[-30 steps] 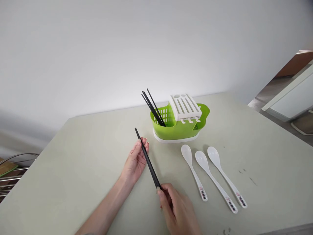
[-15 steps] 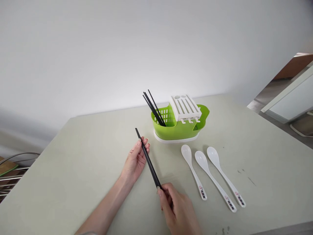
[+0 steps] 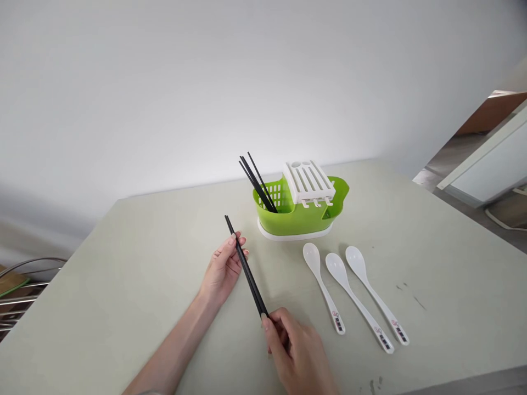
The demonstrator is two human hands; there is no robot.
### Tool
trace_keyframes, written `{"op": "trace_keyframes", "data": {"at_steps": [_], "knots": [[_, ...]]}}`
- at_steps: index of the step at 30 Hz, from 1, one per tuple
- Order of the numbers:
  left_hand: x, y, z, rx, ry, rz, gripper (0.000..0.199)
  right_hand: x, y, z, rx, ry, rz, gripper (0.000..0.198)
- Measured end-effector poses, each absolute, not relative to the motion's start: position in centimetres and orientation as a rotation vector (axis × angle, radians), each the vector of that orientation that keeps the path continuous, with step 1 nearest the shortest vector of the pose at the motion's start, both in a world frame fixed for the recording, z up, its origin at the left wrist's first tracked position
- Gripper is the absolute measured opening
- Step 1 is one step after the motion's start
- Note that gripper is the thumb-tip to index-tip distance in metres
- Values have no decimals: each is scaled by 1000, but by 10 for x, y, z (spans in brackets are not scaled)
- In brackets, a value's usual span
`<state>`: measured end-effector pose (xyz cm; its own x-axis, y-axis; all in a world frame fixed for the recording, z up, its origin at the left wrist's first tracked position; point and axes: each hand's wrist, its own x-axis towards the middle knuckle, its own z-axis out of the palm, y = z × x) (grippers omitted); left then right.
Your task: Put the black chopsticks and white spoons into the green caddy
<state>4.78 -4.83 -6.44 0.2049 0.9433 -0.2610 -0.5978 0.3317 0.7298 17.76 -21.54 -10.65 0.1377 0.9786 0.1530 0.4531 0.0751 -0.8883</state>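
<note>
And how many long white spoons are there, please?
3, lying on the pale-green table: left spoon, middle spoon, right spoon. The green plastic basket may hide others.

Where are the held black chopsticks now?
Near the head view's middle, the chopsticks slant through the left hand into the right hand, nearer the camera than the green holder and left of the white spoons.

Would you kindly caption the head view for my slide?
Left hand and right hand hold black chopsticks near a green caddy and three white spoons.
</note>
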Motion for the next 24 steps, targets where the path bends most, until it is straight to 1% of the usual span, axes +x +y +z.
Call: {"op": "trace_keyframes", "data": {"at_steps": [10, 24], "knots": [[47, -48, -65, 550, 766, 1131, 20, 177, -215, -105, -1509, -1427, 771, 40], [48, -49, -65, 634, 802, 1141, 29, 179, -215, -99, -1504, -1476, 741, 39]]}}
